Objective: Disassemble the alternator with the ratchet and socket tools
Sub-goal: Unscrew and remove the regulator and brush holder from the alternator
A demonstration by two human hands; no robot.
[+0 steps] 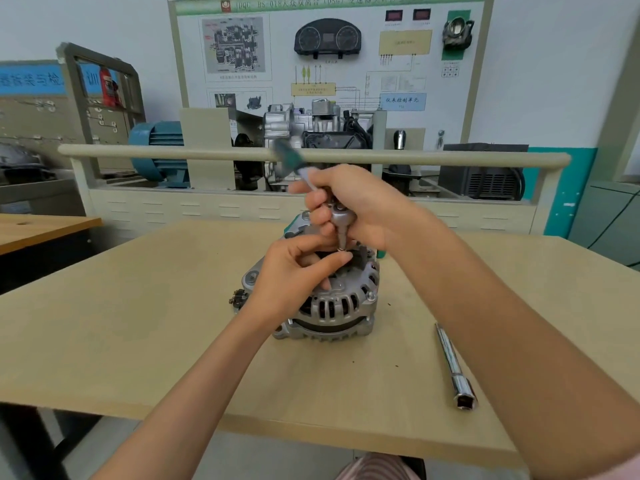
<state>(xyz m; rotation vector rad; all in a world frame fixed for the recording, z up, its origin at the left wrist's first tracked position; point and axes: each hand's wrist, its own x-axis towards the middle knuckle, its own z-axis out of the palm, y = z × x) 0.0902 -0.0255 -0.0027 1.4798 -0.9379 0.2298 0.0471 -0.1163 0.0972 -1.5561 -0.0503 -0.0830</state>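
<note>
Cast aluminium alternator (pixel 325 299) stands on the pale wooden bench (pixel 138 323), around the middle of the top and somewhat nearer the far edge than the near one. Its slotted housing faces the near edge; a mounting lug with a bolt hole shows at its left side.

Right hand (pixel 360 206) is above the alternator, its grip clamped around the head of the ratchet (pixel 337 216). The ratchet's green handle runs up and to the left from the fist and is blurred. A chrome socket (pixel 342 239) hangs straight down from the ratchet head; its lower end sits at the top face of the alternator. Whether it is seated on a fastener cannot be told.

Left hand (pixel 294 275) rests against the upper left of the alternator. Thumb and forefinger are drawn together at the lower end of the socket, pinching at or just beside it; what lies between the fingertips is too small to make out. The remaining fingers curl down onto the housing.

A small dark part (pixel 237 299) lies on the bench touching or just beside the alternator's left side. A chrome extension bar (pixel 453 365) lies well apart to the right, toward the near right corner, its square drive end pointing at the near edge.

Beyond the far edge stands a training display board (pixel 329 64) with a gearbox assembly (pixel 311 133) in front of it.
</note>
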